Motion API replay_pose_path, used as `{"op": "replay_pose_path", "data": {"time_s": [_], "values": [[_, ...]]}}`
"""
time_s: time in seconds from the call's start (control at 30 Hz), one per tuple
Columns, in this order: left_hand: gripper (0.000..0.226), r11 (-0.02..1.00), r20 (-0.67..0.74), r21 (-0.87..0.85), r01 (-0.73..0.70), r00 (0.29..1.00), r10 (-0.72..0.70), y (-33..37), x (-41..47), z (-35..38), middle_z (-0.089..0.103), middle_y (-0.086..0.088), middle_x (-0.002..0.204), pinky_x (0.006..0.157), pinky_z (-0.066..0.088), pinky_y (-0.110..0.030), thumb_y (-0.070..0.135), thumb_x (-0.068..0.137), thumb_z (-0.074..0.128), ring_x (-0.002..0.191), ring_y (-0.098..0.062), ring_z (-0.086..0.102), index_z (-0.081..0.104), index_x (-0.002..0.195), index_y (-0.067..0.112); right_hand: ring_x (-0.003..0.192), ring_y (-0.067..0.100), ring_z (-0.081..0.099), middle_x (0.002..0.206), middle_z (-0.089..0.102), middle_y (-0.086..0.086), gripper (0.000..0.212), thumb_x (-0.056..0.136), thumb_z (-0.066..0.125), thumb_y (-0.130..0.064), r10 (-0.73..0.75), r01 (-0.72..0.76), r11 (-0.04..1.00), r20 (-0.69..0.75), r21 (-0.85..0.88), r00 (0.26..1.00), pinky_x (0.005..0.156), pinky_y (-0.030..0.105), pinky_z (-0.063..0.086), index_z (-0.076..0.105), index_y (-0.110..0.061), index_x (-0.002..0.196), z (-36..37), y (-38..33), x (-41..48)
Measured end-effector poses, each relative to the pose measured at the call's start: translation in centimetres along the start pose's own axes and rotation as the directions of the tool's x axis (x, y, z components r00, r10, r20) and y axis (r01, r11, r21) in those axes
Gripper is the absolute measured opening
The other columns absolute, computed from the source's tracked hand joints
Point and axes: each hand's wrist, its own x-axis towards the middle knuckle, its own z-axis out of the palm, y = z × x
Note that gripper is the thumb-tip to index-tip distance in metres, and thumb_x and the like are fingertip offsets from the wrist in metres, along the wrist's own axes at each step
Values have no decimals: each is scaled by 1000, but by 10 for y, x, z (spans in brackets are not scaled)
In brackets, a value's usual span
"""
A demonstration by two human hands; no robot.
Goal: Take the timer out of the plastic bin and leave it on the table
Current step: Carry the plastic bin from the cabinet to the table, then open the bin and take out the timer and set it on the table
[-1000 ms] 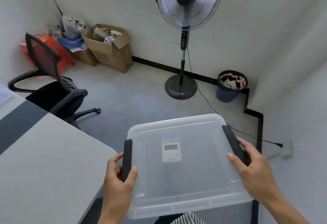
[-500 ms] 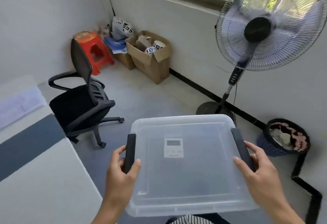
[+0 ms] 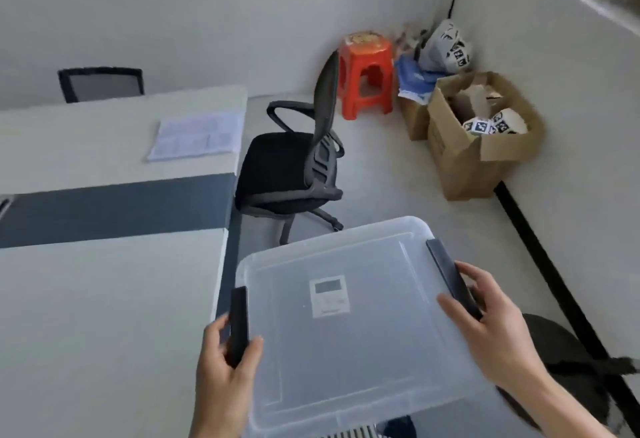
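I carry a clear plastic bin (image 3: 374, 361) with its translucent lid on, held in the air just right of the table (image 3: 104, 316). A white timer (image 3: 329, 296) with a small grey screen shows faintly through the lid near its middle. My left hand (image 3: 227, 365) grips the black latch on the bin's left side. My right hand (image 3: 491, 330) grips the black latch on the right side.
A black office chair (image 3: 294, 164) stands beside the table's right edge. A sheet of paper (image 3: 197, 134) lies at the table's far end. A red stool (image 3: 365, 74) and cardboard boxes (image 3: 481, 157) fill the far corner. A dark fan base (image 3: 568, 361) sits on the floor at lower right.
My view has swung left: the fan and bin basket have left the frame, and the table and chair now fill the left. Both hands keep their grip on the bin.
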Motion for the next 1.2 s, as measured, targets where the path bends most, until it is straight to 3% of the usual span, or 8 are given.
{"op": "replay_pose_path", "data": {"time_s": [0.17, 0.23, 0.37, 0.47, 0.6, 0.77, 1.03, 1.2], "values": [[41, 992, -190, -75, 101, 975, -114, -13, 20, -15, 74, -12, 87, 72, 45, -40, 7, 81, 68, 75, -31, 63, 51, 114, 25, 74, 19, 63, 85, 67, -12, 44, 83, 67, -26, -112, 127, 989, 173, -78, 979, 62, 30, 47, 53, -32, 125, 46, -49, 59], [39, 988, -247, -104, 117, 959, -140, -14, 37, -27, 72, -10, 79, 68, 43, -36, 6, 81, 67, 69, -30, 60, 52, 111, 26, 68, 19, 61, 81, 67, -10, 42, 83, 66, -26, -135, 160, 982, 221, -99, 966, 57, 28, 46, 53, -32, 123, 70, -68, 73], [32, 985, -343, -126, 121, 926, -158, -13, 79, -62, 67, -3, 57, 60, 41, -25, 6, 81, 68, 49, -8, 51, 56, 104, 25, 63, 20, 58, 73, 63, -2, 39, 84, 64, -28, -167, 213, 968, 298, -130, 940, 55, 29, 44, 50, -31, 121, 118, -113, 92], [30, 985, -388, -137, 102, 910, -148, -9, 109, -90, 54, 5, 45, 53, 35, -32, 11, 83, 65, 40, -10, 39, 56, 109, 24, 71, 18, 61, 80, 67, -4, 44, 84, 64, -29, -216, 283, 949, 362, -142, 907, 60, 31, 46, 51, -26, 126, 156, -150, 112], [30, 982, -506, -158, 103, 846, -170, -11, 122, -122, 46, 8, 45, 44, 32, -21, 15, 85, 64, 39, -9, 35, 54, 112, 24, 72, 19, 61, 79, 67, 0, 47, 84, 65, -29, -279, 389, 909, 474, -149, 835, 60, 29, 45, 52, -24, 129, 207, -194, 133], [36, 942, -621, -249, 227, 709, -335, -35, 123, -136, 60, -8, 67, 58, 40, -34, 19, 85, 64, 53, -19, 50, 53, 119, 21, 84, 22, 64, 91, 71, 4, 49, 85, 64, -31, -330, 535, 835, 660, -129, 675, 72, 32, 51, 53, -28, 132, 281, -236, 157], [46, 828, -707, -375, 418, 448, -547, -51, 139, -135, 60, -10, 71, 52, 42, -32, 26, 87, 61, 57, -25, 54, 44, 130, 22, 95, 20, 59, 111, 65, -1, 53, 88, 60, -35, -298, 706, 706, 882, -54, 365, 80, 31, 44, 45, -32, 139, 405, -279, 194], [52, 743, -716, -459, 487, 293, -634, -59, 166, -135, 60, -10, 81, 55, 45, -33, 24, 89, 58, 65, -26, 58, 39, 137, 21, 84, 22, 60, 97, 64, -1, 48, 89, 58, -31, -288, 779, 625, 940, 38, 186, 73, 32, 47, 47, -25, 135, 473, -300, 196]]}}
